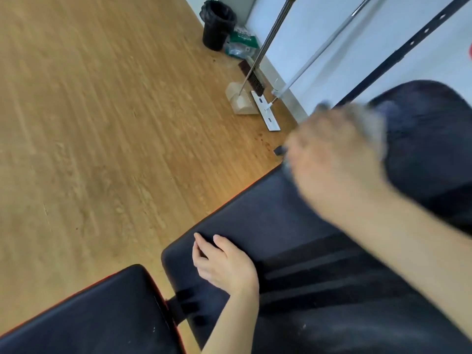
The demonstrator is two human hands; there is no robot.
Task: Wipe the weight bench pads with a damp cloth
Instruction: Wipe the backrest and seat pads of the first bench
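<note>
Wiping cloth [371, 123] under blurred right hand [334, 159], well beyond left hand [226, 264].

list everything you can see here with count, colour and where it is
bench pads: three, black, long one centre, one lower left, one upper right
cloth: one, grey, upper right, at the right hand's fingers
bin: one, black, by the wall, top
packet: one, green and white, beside the bin
broom and dustpan: one set, beige pan, against the wall
flat mop: one, white head, beside the dustpan
floor: wood brown, left
left hand: rests on the long pad
right hand: blurred, on the cloth
</note>
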